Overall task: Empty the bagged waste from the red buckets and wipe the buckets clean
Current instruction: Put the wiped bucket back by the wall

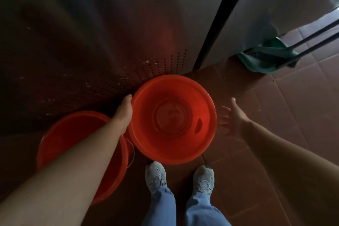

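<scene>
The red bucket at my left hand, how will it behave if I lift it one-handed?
Probably light: the red bucket looks empty, with no bag inside. Held at one side of the rim by the left hand, it will likely tilt. Its glossy plastic may be a little slippery.

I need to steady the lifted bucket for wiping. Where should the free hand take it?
The right hand should come from the right and grip the rolled rim of the held bucket beside the handle slot, opposite the left hand.
</scene>
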### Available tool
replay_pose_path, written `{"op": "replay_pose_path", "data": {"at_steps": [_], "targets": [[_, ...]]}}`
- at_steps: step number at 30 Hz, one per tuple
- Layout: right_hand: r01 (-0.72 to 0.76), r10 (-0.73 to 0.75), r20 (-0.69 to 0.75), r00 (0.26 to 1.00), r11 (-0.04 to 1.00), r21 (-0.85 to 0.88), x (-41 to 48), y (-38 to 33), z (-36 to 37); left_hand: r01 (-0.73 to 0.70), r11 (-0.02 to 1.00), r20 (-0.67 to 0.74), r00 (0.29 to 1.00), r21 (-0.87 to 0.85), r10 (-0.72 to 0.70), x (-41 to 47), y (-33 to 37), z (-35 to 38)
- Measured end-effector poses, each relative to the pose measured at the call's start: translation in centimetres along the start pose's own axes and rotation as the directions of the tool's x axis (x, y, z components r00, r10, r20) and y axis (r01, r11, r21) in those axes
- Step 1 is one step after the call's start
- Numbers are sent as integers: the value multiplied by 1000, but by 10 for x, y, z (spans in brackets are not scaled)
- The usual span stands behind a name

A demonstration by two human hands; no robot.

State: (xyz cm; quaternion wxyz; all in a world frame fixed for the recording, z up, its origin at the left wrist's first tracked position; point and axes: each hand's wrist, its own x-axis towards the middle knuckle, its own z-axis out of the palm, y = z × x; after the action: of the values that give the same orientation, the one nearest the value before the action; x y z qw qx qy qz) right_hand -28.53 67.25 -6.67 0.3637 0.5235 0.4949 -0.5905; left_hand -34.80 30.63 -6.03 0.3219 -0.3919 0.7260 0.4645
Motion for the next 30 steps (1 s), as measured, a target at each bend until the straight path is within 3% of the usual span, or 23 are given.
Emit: {"op": "replay_pose_path", "data": {"at_steps": [6,13,21,30], "targets": [[-49,50,17,999,998,-49,19,1,2,97,993,26,995,-74,-95,11,10,-11],[-5,9,-40,999,995,97,-16,0,-16,160,972,111,984,-171,-142,-15,12,-23],[16,-9,-63,998,994,106,-154,-25,-37,189,960,173,973,-206,-155,-126,38,-54],[63,-64,12,998,996,58,-381,-37,-40,115,975,181,980,-192,-80,-340,85,-144]]}}
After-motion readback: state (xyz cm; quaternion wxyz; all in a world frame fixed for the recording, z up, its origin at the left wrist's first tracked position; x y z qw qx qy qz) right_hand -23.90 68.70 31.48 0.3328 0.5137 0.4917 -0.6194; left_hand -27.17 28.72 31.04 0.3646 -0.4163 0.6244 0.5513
